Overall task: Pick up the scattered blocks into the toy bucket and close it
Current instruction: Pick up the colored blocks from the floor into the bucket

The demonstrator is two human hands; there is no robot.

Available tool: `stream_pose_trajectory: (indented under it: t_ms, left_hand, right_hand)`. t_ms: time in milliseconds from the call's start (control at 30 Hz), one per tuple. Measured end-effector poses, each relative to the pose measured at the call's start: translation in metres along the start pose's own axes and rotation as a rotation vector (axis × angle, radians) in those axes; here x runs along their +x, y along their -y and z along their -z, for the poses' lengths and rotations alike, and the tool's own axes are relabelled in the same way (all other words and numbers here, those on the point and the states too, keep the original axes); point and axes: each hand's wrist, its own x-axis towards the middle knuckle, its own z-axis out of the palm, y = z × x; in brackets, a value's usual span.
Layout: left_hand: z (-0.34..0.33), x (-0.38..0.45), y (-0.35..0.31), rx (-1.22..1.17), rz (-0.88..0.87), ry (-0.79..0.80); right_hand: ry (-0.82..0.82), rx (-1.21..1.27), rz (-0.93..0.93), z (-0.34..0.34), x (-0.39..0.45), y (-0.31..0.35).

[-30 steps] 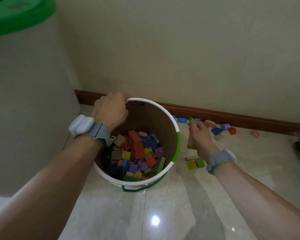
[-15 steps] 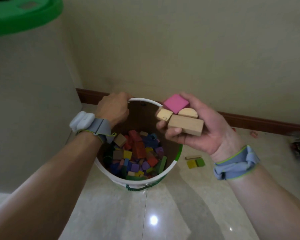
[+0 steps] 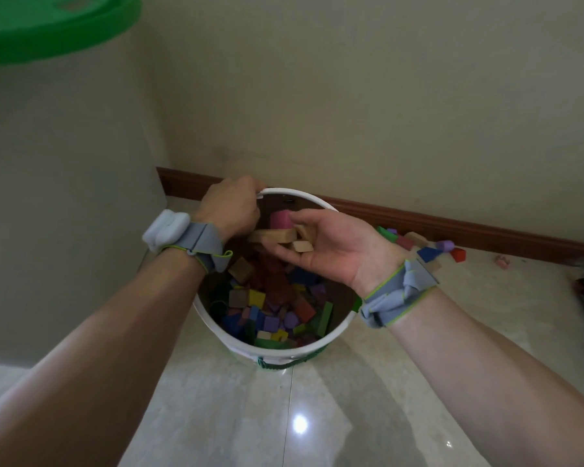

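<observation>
Head view. Toy bucket (image 3: 216, 326), upright and open-mouthed, stands on the tiled floor (image 3: 317, 416) at frame centre, partly filled with coloured blocks (image 3: 270, 308). Left hand (image 3: 230, 210) grips the bucket rim at 11 o'clock. Right hand (image 3: 338, 247), palm up over the mouth, curls its fingers round a pink block (image 3: 280, 219) and 3 natural-wood blocks; the long wood block (image 3: 273, 235) lies with its long axis running 9 to 3 o'clock. Scattered blocks (image 3: 429, 252) lie along the baseboard (image 3: 486, 230) at 3 o'clock of the bucket. Green lid (image 3: 48, 25) sits at the frame's 10 o'clock corner.
</observation>
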Motion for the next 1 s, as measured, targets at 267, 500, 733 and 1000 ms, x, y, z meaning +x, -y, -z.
stream_pose_trajectory:
  t_ms: [267, 500, 733, 1000]
  left_hand:
    - [-0.001, 0.001, 0.002, 0.001, -0.020, -0.006]
    - [-0.003, 0.001, 0.002, 0.012, -0.021, -0.025]
    - [-0.008, 0.002, 0.006, 0.041, -0.007, -0.032]
    - [-0.011, 0.004, 0.010, 0.050, 0.005, -0.028]
  right_hand:
    - [0.031, -0.329, 0.062, 0.005, -0.002, -0.005]
    - [0.072, -1.142, 0.407, 0.009, -0.015, -0.013]
    - [0.008, -1.810, 0.532, 0.027, -0.022, -0.013]
    - [0.101, -1.294, 0.599, 0.047, -0.024, 0.009]
